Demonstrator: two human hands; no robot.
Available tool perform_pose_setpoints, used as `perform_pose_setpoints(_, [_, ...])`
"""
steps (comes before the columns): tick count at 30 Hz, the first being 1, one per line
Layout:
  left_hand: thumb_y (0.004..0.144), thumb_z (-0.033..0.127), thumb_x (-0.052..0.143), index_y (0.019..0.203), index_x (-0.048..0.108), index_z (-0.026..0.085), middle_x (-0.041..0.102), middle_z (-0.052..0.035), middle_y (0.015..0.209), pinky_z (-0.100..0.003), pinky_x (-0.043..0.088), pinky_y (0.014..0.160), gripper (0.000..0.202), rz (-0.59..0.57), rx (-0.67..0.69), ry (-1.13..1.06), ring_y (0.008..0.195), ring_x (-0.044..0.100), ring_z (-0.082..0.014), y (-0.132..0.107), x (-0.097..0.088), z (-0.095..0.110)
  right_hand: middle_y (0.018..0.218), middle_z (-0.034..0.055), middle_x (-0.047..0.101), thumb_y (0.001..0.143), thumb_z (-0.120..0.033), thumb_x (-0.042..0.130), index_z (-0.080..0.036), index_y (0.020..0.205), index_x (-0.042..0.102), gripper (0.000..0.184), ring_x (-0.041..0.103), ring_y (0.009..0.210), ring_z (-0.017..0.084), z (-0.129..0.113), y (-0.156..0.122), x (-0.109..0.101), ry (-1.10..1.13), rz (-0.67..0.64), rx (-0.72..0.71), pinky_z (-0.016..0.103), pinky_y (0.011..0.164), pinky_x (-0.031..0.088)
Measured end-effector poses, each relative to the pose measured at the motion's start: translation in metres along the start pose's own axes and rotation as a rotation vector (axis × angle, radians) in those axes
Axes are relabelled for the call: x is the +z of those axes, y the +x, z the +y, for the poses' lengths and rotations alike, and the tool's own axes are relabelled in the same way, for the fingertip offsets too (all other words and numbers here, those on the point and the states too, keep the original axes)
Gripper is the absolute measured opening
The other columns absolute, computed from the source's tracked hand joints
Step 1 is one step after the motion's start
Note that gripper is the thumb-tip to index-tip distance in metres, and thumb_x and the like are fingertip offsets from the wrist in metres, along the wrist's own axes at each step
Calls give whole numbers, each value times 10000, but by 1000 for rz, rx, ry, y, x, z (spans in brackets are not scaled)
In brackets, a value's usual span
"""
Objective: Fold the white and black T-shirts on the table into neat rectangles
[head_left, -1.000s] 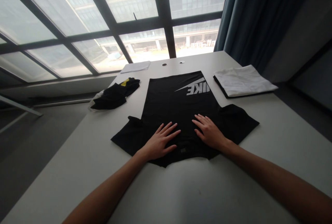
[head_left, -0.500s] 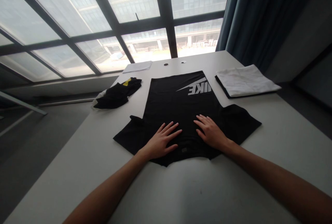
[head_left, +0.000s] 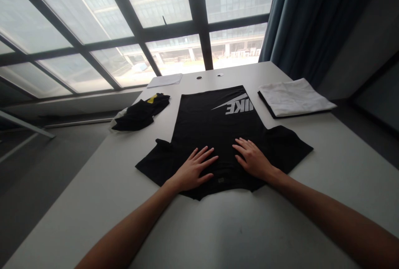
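Note:
A black T-shirt (head_left: 215,127) lies spread on the white table (head_left: 102,202), its neckline toward me and its hem toward the window. White Nike lettering and a swoosh, upside down from here, show near the hem on the right. My left hand (head_left: 195,169) rests flat on the upper part of the shirt, left of the collar, fingers spread. Mirroring it on the right, my right hand (head_left: 252,157) also lies on the fabric with its fingers apart. Both sleeves stick out to the sides; the left one has a small fold along its edge.
At the right lies a folded white cloth (head_left: 296,97) on top of something black. A crumpled black garment (head_left: 140,113) with yellow and white parts sits on the left edge. Papers (head_left: 165,80) lie at the far left corner. Beyond are windows and a dark blue curtain (head_left: 299,23).

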State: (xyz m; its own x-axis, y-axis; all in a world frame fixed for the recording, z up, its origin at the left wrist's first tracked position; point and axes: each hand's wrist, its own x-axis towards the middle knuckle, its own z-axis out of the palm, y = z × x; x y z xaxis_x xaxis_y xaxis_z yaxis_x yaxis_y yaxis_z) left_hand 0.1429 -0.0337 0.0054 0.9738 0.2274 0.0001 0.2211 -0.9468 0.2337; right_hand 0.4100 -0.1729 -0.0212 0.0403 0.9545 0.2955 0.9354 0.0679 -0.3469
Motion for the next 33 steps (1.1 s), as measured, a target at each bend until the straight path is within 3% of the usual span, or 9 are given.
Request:
perform_pose_setpoints(3, [997,485,537,1590,264,371,182,-14,1676,-557,125,1242,663,0,-3,-12,1540,159,-308,0,-1,0,1452,116,567,953,-237,484,-179,1314,633,395,510,1354,264,4,5,-14,77,74,50,444,1153,398])
perform_pose_setpoints(6, [1000,495,528,1591,262,370,184,-11,1676,-554,118,1245,660,-3,0,-22,1540,157,-307,0,-1,1,1262,108,675,927,-204,473,-188,1210,673,347,625,1172,246,21,13,-42,65,84,183,369,1027,486])
perform_pose_setpoints(10, [1003,506,518,1593,253,370,169,-8,1679,-551,109,1247,661,-10,-2,-14,1543,145,-304,1,0,0,1029,107,735,909,-314,536,-202,1026,709,237,686,932,260,69,14,-89,-142,-159,442,350,816,507])
perform_pose_setpoints(13, [1003,502,521,1594,258,362,168,-15,1679,-552,110,1246,662,-14,-1,-2,1543,145,-304,1,0,-1,995,120,736,881,-414,592,-197,966,704,259,685,899,279,112,5,-116,-289,-312,589,346,730,479])
perform_pose_setpoints(19, [1012,504,504,1593,252,371,172,-10,1678,-548,108,1248,647,-9,-1,-7,1543,145,-299,1,0,-1,994,128,725,778,-473,706,-197,903,693,303,685,865,286,169,-15,-130,-316,-439,744,336,663,463])
perform_pose_setpoints(23, [1039,507,435,1600,224,365,193,-11,1674,-540,113,1249,616,-2,-1,-38,1543,153,-288,1,-1,-2,924,98,721,694,-413,771,-198,883,677,300,686,821,259,178,-17,-128,-250,-470,753,308,637,464])
perform_pose_setpoints(27, [1054,502,382,1605,229,335,218,-21,1669,-524,127,1254,596,89,-24,-90,1542,160,-285,3,-6,0,811,73,716,662,-311,768,-186,825,680,223,691,774,243,176,-14,-130,-171,-504,778,288,618,467])
perform_pose_setpoints(30, [1068,458,359,1583,316,304,299,-25,1643,-506,154,1257,539,154,-49,-167,1533,201,-269,8,-15,4,734,49,707,637,-211,732,-183,750,688,124,694,758,236,171,-13,-136,-45,-535,788,277,624,472])
perform_pose_setpoints(33, [1054,442,406,1499,473,280,441,-35,1566,-472,261,1235,478,208,-89,-320,1481,333,-263,24,-25,11,707,41,706,633,-174,694,-183,705,690,73,688,746,231,165,-13,-143,96,-544,785,270,617,473])
